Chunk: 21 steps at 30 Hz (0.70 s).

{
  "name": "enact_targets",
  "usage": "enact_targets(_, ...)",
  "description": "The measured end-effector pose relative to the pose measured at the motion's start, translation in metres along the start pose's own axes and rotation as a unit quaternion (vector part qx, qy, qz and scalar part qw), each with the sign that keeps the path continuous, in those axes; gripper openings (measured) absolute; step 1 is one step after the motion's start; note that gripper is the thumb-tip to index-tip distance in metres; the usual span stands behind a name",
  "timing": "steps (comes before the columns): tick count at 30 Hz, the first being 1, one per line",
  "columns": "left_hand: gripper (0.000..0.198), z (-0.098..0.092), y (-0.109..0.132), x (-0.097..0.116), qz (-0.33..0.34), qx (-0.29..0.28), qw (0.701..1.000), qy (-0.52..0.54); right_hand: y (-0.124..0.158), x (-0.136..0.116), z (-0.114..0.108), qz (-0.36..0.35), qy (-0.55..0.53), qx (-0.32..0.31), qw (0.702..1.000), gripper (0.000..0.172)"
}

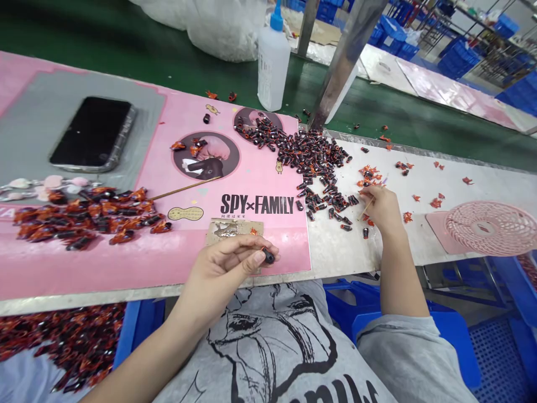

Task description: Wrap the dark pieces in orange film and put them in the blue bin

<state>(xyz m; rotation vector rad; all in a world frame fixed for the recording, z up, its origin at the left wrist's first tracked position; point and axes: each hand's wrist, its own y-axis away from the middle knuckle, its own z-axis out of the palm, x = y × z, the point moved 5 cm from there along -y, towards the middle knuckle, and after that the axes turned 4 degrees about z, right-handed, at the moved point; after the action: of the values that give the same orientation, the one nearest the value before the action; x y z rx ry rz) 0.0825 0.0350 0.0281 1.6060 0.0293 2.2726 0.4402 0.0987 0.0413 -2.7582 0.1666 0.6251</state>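
Note:
Between the thumb and fingers of my left hand (235, 260) is a small black plastic piece (269, 256) with a bit of orange at its end. My right hand (381, 207) pinches a thin wooden stick (366, 208) by the small orange pieces (369, 172). Left of it spreads a pile of small black-and-orange pieces (312, 154). Below my left hand lies a worn cardboard piece (235, 228) with a glossy smear. At the left, a heap of orange-and-black assembled parts (92, 215) lies on the pink mat (168, 252); another thin stick (184, 188) rests beside it.
A black phone (94, 132) lies at the left. A white bottle with a blue cap (273, 61) stands behind the pile near a metal post (344, 61). At the right is a pink round fan (486, 228). Below the table edge sits a blue bin (133, 324) of parts.

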Motion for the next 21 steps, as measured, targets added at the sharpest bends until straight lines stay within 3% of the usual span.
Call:
enact_targets(3, 0.014, 0.008, -0.003, 0.002, 0.030, 0.013, 0.999, 0.028, 0.023, -0.056, -0.011, -0.036, -0.074, 0.009, 0.997, 0.012)
enact_targets(4, 0.014, 0.012, -0.004, 0.003, 0.037, 0.016, 0.998, 0.043, 0.034, -0.081, -0.011, -0.060, -0.164, -0.009, 0.985, 0.010)
enact_targets(6, 0.015, 0.019, -0.007, 0.004, 0.039, 0.013, 0.996, 0.075, 0.057, -0.129, -0.005, -0.105, -0.307, -0.080, 0.943, 0.007)
enact_targets(9, 0.017, 0.026, -0.007, 0.005, 0.028, 0.000, 0.994, 0.108, 0.082, -0.172, 0.012, -0.070, -0.420, -0.151, 0.892, 0.005)
enact_targets(12, 0.017, 0.024, -0.006, 0.006, 0.015, 0.009, 0.993, 0.119, 0.092, -0.178, 0.028, 0.013, -0.457, -0.152, 0.876, 0.009)
enact_targets(14, 0.018, 0.021, -0.005, 0.007, 0.013, 0.023, 0.991, 0.129, 0.092, -0.177, 0.032, 0.016, -0.439, -0.109, 0.892, 0.012)
enact_targets(17, 0.018, 0.018, -0.006, 0.009, 0.017, 0.035, 0.988, 0.147, 0.092, -0.182, 0.028, -0.069, -0.374, -0.011, 0.925, 0.015)
enact_targets(21, 0.019, 0.019, -0.006, 0.009, 0.011, 0.039, 0.986, 0.163, 0.094, -0.191, 0.026, -0.148, -0.324, 0.057, 0.933, 0.025)
